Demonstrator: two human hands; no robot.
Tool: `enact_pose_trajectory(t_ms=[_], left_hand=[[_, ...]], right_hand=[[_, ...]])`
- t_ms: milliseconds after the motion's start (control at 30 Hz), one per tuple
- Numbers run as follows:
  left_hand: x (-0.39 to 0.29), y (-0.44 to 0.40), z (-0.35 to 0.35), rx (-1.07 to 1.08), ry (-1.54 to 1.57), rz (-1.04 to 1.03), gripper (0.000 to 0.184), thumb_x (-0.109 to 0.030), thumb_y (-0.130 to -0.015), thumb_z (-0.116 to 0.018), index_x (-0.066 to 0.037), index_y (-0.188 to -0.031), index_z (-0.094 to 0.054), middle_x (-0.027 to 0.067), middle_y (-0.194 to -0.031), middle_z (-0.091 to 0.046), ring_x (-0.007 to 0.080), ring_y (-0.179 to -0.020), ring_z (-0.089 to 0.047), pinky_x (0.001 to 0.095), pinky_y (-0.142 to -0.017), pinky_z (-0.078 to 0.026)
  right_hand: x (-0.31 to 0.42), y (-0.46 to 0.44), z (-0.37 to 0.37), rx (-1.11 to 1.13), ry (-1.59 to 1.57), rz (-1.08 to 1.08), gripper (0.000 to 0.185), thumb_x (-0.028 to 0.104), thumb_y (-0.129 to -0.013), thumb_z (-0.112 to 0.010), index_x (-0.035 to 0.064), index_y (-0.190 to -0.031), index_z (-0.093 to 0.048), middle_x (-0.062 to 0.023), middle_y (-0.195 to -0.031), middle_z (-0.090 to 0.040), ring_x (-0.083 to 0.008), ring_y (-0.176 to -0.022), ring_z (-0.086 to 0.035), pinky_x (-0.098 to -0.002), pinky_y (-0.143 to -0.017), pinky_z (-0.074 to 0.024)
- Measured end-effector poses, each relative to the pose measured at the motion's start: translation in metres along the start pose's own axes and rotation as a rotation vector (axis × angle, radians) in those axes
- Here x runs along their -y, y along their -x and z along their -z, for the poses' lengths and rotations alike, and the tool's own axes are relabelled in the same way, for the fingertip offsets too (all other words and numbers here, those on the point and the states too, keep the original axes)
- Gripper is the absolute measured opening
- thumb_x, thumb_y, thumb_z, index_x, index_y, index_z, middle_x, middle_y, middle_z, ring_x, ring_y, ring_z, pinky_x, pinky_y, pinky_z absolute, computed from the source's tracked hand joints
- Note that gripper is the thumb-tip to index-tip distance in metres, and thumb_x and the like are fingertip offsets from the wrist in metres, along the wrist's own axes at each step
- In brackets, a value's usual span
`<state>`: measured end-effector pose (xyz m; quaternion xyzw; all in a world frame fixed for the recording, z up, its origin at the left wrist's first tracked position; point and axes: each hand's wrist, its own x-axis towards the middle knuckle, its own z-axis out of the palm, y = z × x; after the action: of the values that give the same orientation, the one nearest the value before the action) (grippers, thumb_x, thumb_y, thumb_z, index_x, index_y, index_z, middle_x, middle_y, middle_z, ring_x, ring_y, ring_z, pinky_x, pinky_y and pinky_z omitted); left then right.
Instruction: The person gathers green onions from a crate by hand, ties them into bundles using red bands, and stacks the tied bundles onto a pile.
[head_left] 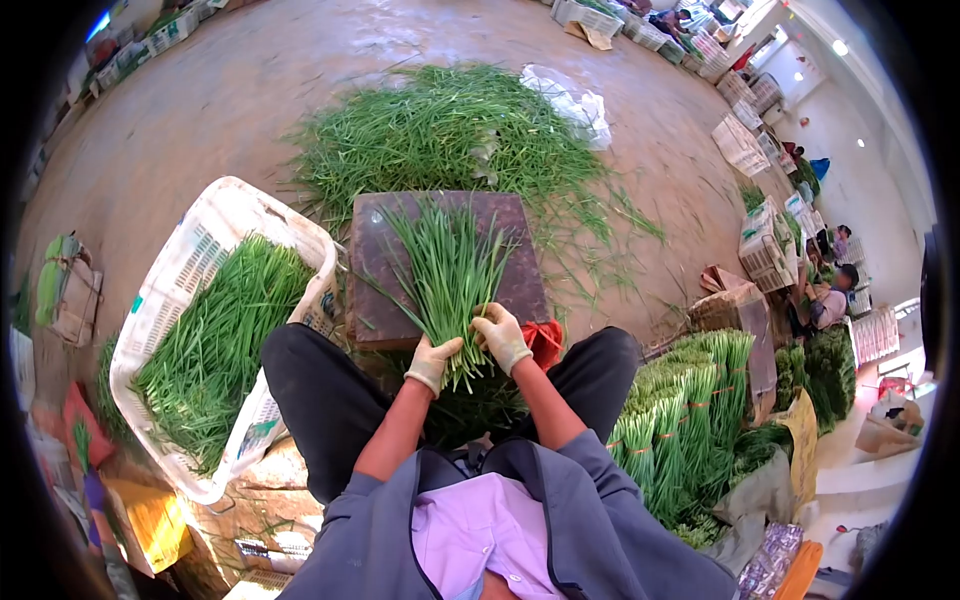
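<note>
A loose bunch of green chives (455,265) lies over the dark low block (375,290) between my knees, leaves pointing away from me and pale cut ends toward me. My left hand (435,362), in a light glove, is closed around the left side of the stalks near their lower ends. On the other side, my gloved right hand (500,337) has its fingers closed on the same stalks. Some leaf tips stray to the left across the block. The stalks partly hide the fingertips of both hands.
To my left stands a white plastic crate (225,200) holding chives. A large heap of chives (440,130) covers the floor ahead, beside a clear plastic sheet (570,105). Tied bundles (680,410) stand at my right. Several people sit among crates farther right.
</note>
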<state>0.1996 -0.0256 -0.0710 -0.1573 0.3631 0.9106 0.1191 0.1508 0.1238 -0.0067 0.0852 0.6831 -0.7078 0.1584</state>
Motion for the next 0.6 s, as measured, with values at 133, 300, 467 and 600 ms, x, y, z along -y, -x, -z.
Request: enact_pose_trajectory(t_ms=[133,300,467,600], left_hand=[[0.008,-0.007,0.008,0.013,-0.033,-0.026,0.059,0.008,-0.080,-0.065,-0.003,-0.136,-0.049,0.0093,-0.123,-0.063,0.0232,-0.105,-0.064,0.0372,-0.092,-0.053],[0.010,-0.009,0.011,0.033,-0.069,-0.049,0.066,0.013,-0.074,-0.063,-0.003,-0.136,-0.049,0.0102,-0.125,-0.062,0.0260,-0.109,-0.063,0.0378,-0.093,-0.053],[-0.001,0.001,0.002,0.006,0.013,0.014,0.065,0.009,-0.074,-0.066,-0.004,-0.136,-0.049,0.0082,-0.122,-0.064,0.0231,-0.108,-0.063,0.0352,-0.093,-0.052],[0.002,-0.001,0.001,0.029,-0.024,-0.025,0.058,0.006,-0.080,-0.062,-0.003,-0.135,-0.050,0.0099,-0.121,-0.064,0.0245,-0.105,-0.065,0.0366,-0.090,-0.054]], right_hand=[[-0.002,-0.001,-0.004,0.022,0.408,0.143,0.026,0.020,-0.086,-0.069,0.0007,-0.104,-0.064,-0.0076,-0.081,-0.067,-0.0131,-0.065,-0.059,-0.0261,-0.058,-0.0457],[-0.004,-0.008,-0.011,-0.020,0.907,0.186,0.039,0.036,-0.077,-0.076,0.0034,-0.098,-0.071,-0.0182,-0.091,-0.071,-0.0310,-0.087,-0.069,-0.0387,-0.080,-0.0536],[-0.008,-0.012,-0.002,0.067,0.454,0.216,0.026,0.024,-0.085,-0.072,0.0016,-0.097,-0.071,-0.0073,-0.085,-0.072,-0.0171,-0.073,-0.067,-0.0309,-0.068,-0.0529],[0.005,-0.001,0.009,0.036,-0.031,0.013,0.019,0.020,-0.092,-0.067,0.0039,-0.102,-0.065,-0.0012,-0.084,-0.069,-0.0058,-0.070,-0.061,-0.0210,-0.057,-0.0459]])
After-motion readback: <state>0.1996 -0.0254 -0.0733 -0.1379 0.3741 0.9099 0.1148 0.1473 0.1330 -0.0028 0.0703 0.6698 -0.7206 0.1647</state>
